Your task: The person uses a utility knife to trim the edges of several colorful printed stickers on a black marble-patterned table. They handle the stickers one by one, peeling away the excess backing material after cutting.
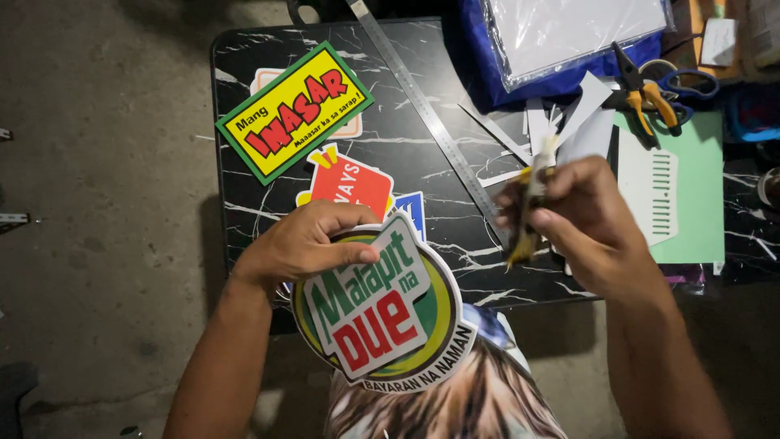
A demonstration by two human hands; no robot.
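1. Here, the left hand grips the top edge of a round green-and-yellow sign cutout, held over the person's lap just before the black marbled bench.
2. The right hand, well apart, clenches a yellow-handled cutter, blurred.

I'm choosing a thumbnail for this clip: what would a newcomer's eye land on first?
First, the round green-and-yellow cutout sign at bottom centre, gripped at its upper edge by the left hand. Next, the right hand, raised at centre right and holding a slim yellow-handled tool, blurred. Behind them, a yellow rectangular sign with a green border lies tilted on the black marble-patterned table, upper left.
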